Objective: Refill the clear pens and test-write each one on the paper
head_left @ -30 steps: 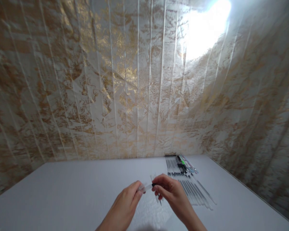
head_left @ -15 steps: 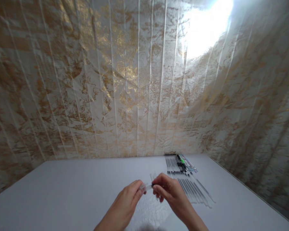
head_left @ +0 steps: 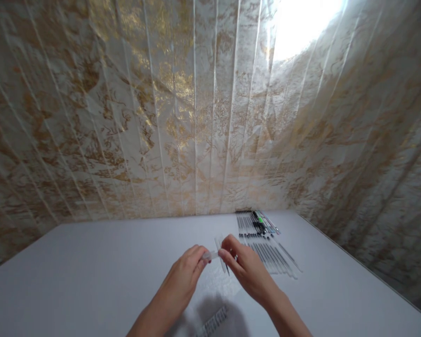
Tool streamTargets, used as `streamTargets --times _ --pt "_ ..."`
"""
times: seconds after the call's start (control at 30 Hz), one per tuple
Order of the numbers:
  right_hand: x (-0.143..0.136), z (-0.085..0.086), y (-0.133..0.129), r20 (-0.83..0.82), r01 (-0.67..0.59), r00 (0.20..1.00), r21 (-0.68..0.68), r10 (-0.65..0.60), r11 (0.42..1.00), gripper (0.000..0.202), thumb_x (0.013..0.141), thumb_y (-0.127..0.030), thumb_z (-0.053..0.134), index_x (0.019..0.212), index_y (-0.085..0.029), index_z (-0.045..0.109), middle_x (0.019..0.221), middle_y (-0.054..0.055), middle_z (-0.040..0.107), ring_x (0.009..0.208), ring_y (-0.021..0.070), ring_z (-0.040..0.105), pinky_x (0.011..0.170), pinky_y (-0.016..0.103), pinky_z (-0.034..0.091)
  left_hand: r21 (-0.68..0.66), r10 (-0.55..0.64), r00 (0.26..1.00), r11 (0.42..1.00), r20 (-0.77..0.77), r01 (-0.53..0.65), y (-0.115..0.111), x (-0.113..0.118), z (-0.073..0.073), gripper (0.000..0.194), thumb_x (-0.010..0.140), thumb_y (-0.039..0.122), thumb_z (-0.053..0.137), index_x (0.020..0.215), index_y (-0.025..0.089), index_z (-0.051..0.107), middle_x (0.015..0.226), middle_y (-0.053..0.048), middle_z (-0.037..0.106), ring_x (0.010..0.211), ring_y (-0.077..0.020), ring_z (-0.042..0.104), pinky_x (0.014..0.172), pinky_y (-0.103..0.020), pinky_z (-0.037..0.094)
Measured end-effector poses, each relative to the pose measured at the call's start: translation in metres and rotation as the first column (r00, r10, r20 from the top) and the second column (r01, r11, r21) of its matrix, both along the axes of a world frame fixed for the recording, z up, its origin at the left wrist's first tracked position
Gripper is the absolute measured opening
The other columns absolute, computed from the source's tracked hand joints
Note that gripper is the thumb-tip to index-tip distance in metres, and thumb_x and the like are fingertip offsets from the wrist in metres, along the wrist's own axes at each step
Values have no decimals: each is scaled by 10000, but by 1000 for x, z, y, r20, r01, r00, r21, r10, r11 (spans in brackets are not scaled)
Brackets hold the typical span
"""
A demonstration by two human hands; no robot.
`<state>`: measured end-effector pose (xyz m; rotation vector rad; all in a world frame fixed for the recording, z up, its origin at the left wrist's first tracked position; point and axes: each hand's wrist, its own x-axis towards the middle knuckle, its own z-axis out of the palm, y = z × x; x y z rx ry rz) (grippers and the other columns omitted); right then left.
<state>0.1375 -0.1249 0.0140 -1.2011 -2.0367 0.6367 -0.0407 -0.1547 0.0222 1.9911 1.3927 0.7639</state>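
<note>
My left hand (head_left: 189, 264) is closed around a small translucent plastic piece (head_left: 209, 255) above the middle of the table. Opposite it, my right hand (head_left: 240, 257) pinches the other end of that piece, with thumb and index finger together. Just behind the right fingers, slim clear pieces (head_left: 218, 242) lie on the table, and a dark-tipped thin one (head_left: 227, 270) shows below them. The fingers partly hide these parts, so their exact shape is unclear.
On the white table (head_left: 108, 262), a row of thin dark refills (head_left: 272, 257) lies right of my hands. Behind are small black caps (head_left: 254, 235), clear tubes (head_left: 244, 222) and assorted pens (head_left: 263, 221). A blurred patterned strip (head_left: 215, 321) is at the near edge. A patterned curtain (head_left: 178, 117) hangs behind.
The view has tipped downward, bringing the patterned strip into sight. Both hands still hold the translucent piece, and the dark end seen earlier by the right fingertips is now hidden.
</note>
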Motion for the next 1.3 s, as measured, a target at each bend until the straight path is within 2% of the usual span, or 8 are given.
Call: streamTargets --times 0.2,0.37,0.53,0.7,0.83,1.03,1.2,1.3 --pt "-2 -2 1 34 9 999 -49 -8 999 487 964 -461 272 559 -226 405 486 -38 445 479 134 455 546 238 310 25 -10 1000 1000 -13 10 1 0 -2 283 920 341 303 841 210 540 909 -63 589 884 -215 557 810 -314 401" --pt "-1 1 -2 21 -50 999 -16 50 999 309 948 -434 374 756 -218 482 659 -20 555 607 146 522 585 224 336 10 -13 1000 1000 -12 13 -1 0 1 265 922 314 306 859 204 540 918 -58 589 891 -204 555 822 -311 401" --pt "1 -1 0 84 22 996 -69 -17 997 495 975 -458 250 579 -216 420 510 -32 469 513 139 483 571 238 313 11 -14 1000 1000 -23 14 -2 0 -2 270 927 306 302 857 202 541 922 -58 589 891 -199 555 819 -304 401" --pt "2 2 1 86 -56 994 -42 60 998 307 950 -410 354 746 -217 481 643 -17 559 603 150 528 595 228 335 13 -2 1000 1000 -19 2 0 1 -5 266 929 301 305 869 200 544 917 -55 595 887 -196 559 822 -300 400" --pt "2 3 1 156 42 987 -84 -28 996 510 969 -445 250 551 -212 425 492 -19 480 519 152 501 595 256 328 13 -12 1000 1000 -19 12 1 3 -6 256 922 280 309 849 199 540 900 -51 593 867 -191 563 808 -297 403" --pt "6 5 -1 52 -60 997 -67 63 996 297 942 -406 397 727 -217 474 621 -26 554 589 143 524 582 229 341 30 9 1000 1000 -7 -9 1 1 -8 252 928 286 316 865 202 545 910 -48 597 871 -191 563 807 -298 407" --pt "5 -4 3 -83 -56 996 -159 44 986 470 971 -473 309 608 -207 446 516 -27 504 495 119 471 534 226 353 57 -8 1000 998 19 6 1 2 -7 271 939 280 325 851 201 569 891 -37 595 856 -181 565 804 -288 406" --pt "4 -4 3 -235 -139 968 -207 89 968 440 940 -536 388 727 -187 551 582 -18 550 510 111 466 498 209 356 74 -21 993 997 117 12 -2 8 -5 297 955 323 335 840 199 578 864 -27 602 830 -171 572 791 -274 416"
